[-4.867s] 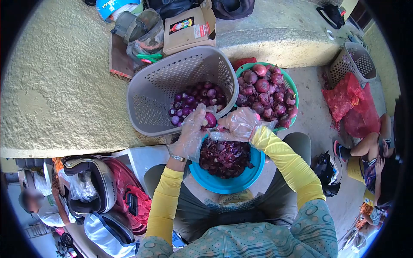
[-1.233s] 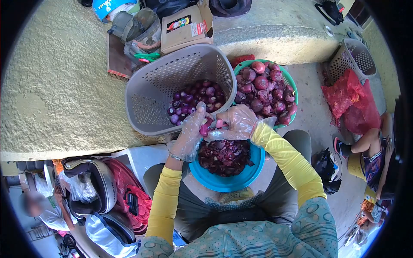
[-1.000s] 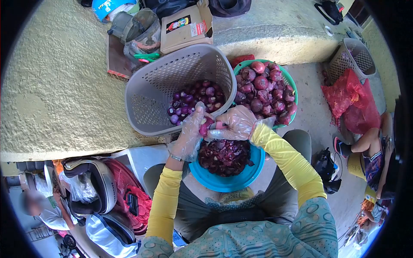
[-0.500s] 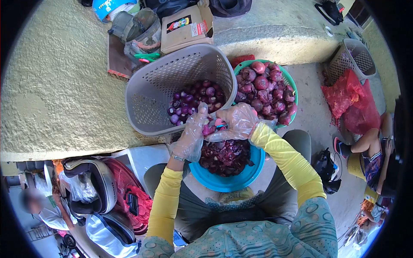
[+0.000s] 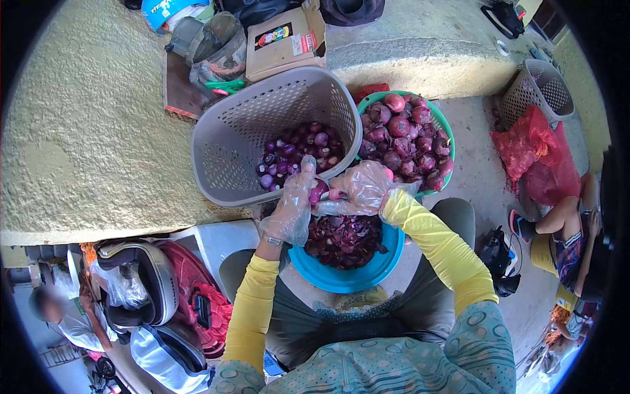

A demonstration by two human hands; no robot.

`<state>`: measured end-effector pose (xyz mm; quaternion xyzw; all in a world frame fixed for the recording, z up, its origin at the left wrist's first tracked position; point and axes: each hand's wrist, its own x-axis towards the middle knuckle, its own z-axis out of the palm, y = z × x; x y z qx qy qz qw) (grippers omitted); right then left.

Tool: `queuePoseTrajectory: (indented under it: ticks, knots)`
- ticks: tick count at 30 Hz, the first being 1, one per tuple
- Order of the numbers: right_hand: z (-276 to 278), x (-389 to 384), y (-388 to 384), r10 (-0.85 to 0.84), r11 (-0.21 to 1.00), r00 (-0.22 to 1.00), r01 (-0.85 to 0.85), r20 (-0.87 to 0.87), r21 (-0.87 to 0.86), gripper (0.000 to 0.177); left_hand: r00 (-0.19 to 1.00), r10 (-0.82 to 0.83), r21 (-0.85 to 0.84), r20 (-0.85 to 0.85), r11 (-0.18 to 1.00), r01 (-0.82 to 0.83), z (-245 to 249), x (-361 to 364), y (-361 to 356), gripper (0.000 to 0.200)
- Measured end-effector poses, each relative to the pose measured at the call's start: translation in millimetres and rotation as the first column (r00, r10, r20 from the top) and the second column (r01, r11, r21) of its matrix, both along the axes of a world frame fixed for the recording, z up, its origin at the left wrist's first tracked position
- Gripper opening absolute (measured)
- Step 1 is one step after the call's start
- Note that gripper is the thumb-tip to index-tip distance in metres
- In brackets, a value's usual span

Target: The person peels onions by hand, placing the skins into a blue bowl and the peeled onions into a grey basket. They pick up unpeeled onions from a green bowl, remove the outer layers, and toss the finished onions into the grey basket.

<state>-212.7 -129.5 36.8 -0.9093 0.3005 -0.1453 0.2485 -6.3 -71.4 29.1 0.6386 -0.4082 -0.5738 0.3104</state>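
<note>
A purple onion [image 5: 319, 191] sits in the fingers of my left hand [image 5: 293, 205], which wears a clear plastic glove. Close beside it on the right, my gloved right hand [image 5: 365, 186] is closed around a small pink-handled tool, mostly hidden by the fingers. Both hands are above a blue basin [image 5: 348, 286] of dark red onion skins. Beyond my left hand, a grey perforated basket [image 5: 226, 154] holds peeled purple onions. A green basket [image 5: 449, 134] of unpeeled red onions stands behind my right hand.
A cardboard box [image 5: 283, 47] and plastic containers stand on the ledge [image 5: 420, 62]. Red mesh bags [image 5: 551, 164] and another grey basket [image 5: 538, 88] are at right. A helmet [image 5: 168, 289] lies at lower left. Other people appear at both sides.
The onion in my left hand now shows a smooth purple side. My right fingers have shifted slightly, and the tool's blue part no longer shows.
</note>
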Motion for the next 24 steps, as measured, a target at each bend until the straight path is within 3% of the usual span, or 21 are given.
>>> queuePoseTrajectory:
  ticks: [1, 4, 7, 11, 13, 20, 24]
  knots:
    - [0, -1, 0, 0.022, 1.000, 1.000, -0.022, 0.004, 0.014, 0.057, 1.000, 0.017, -0.075, 0.007, 0.997, -0.017, -7, 0, 0, 0.077]
    - [7, -1, -2, 0.006, 1.000, 1.000, -0.006, 0.021, 0.010, 0.056, 0.993, 0.099, -0.052, -0.058, 0.993, -0.102, -14, 1, 3, 0.081]
    - [12, -1, -4, -0.040, 0.999, 0.999, 0.040, -0.003, -0.012, 0.057, 0.994, 0.109, -0.026, -0.014, 0.994, -0.109, -3, -4, 3, 0.081]
    - [6, -1, -4, -0.045, 0.999, 0.999, 0.045, -0.008, 0.009, 0.059, 0.997, 0.072, -0.048, -0.005, 0.996, -0.072, -26, 6, 3, 0.081]
    - [4, -1, -4, -0.045, 0.999, 0.999, 0.045, 0.002, 0.006, 0.059, 0.996, 0.029, -0.077, 0.086, 0.997, -0.022, -25, 7, 1, 0.078]
    - [0, -1, -3, -0.027, 0.998, 0.999, 0.026, 0.020, 0.062, 0.055, 0.998, 0.036, -0.121, 0.060, 0.992, -0.028, -17, 4, 3, 0.072]
    - [0, -1, -2, -0.004, 0.999, 0.999, 0.002, 0.036, 0.053, 0.055, 0.996, 0.081, -0.050, 0.022, 0.996, -0.080, -1, -2, 3, 0.072]
